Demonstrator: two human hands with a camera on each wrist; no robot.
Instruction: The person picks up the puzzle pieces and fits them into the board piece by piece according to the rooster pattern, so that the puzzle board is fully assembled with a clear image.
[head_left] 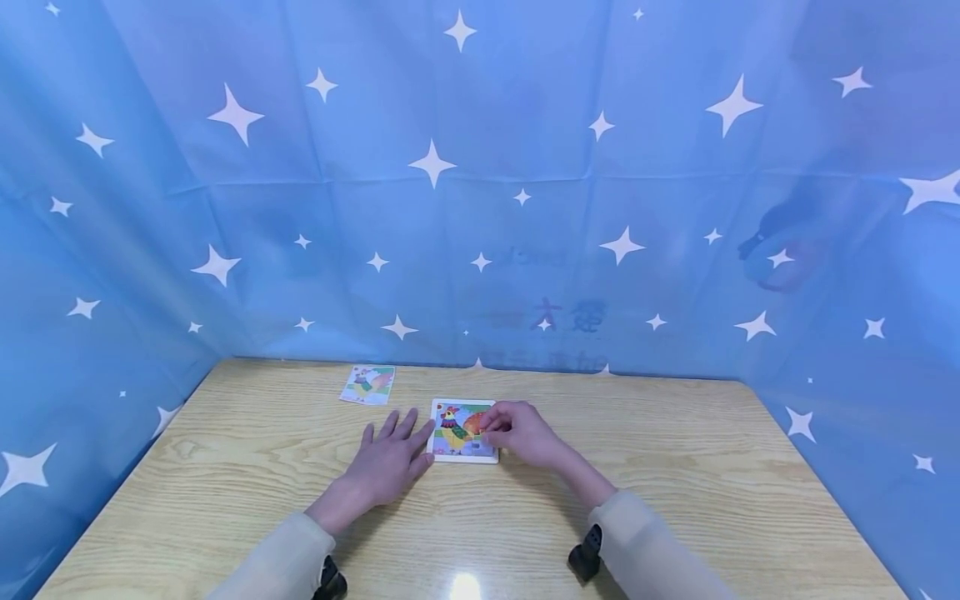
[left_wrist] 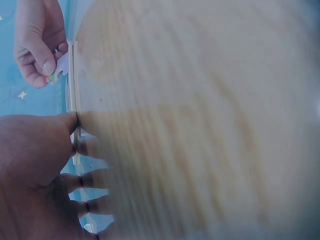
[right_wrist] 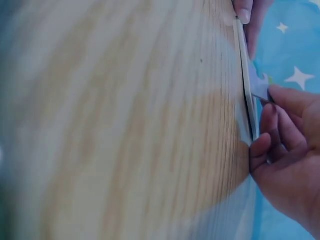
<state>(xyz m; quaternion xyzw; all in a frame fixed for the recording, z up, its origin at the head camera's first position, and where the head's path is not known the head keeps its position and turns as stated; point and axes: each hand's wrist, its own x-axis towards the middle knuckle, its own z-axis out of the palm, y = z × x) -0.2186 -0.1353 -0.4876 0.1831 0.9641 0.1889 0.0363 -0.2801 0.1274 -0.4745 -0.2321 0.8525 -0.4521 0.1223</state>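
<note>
Head view: right hand [head_left: 528, 435] pinches a piece [right_wrist: 260, 88] over the rooster puzzle [head_left: 453, 429], while left hand [head_left: 386, 465], fingers spread, touches its edge.

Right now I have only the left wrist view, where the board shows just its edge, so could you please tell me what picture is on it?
Observer: In the head view, the board carries a picture of a colourful rooster.
Operator: Thank you. Is anything else lying on the table?
Observer: Yes, a picture card lies beyond the left hand, farther back than the board and to its left.
Operator: I can see the right hand pinching a puzzle piece; does that hand hide any of the board from above?
Observer: Yes, in the head view it covers part of the board's right side.
</note>
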